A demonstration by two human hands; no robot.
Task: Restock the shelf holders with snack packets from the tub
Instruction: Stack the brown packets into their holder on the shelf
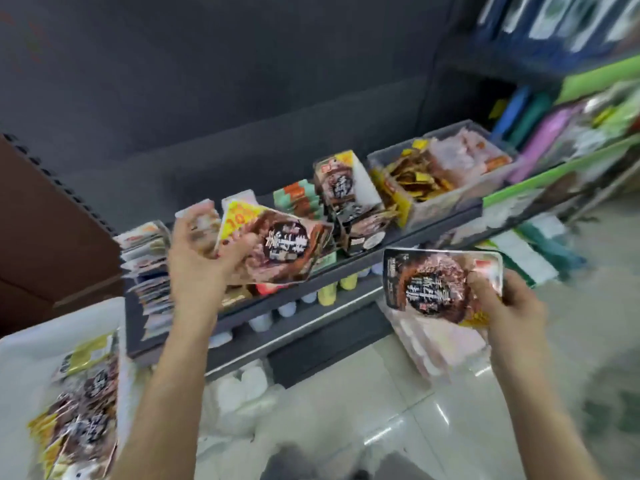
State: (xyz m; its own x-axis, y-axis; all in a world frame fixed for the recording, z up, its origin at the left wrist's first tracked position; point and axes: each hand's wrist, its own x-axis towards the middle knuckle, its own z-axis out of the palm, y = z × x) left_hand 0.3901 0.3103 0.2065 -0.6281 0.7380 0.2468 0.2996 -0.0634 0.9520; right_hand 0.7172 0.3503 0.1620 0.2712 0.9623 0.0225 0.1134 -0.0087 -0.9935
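Note:
My left hand (pixel 202 252) grips a brown snack packet (pixel 280 251) with a yellow corner, held over the front of the dark shelf (pixel 346 271). To the right and lower, my right hand (pixel 509 299) holds a dark snack packet (pixel 433 282) in front of the shelf edge. A white tub (pixel 31 344) at the lower left holds several more brown and gold packets (pixel 86 403). On the shelf, an upright clear holder (pixel 363 183) stands with similar brown packets inside it.
A clear bin (pixel 446 199) of yellow and pink packets sits at the shelf's right end. Stacked pale packets (pixel 149 268) fill the shelf's left end. Small bottles (pixel 329 292) line the lower shelf. A green-edged rack (pixel 571 161) stands to the right, above a glossy tiled floor (pixel 398 427).

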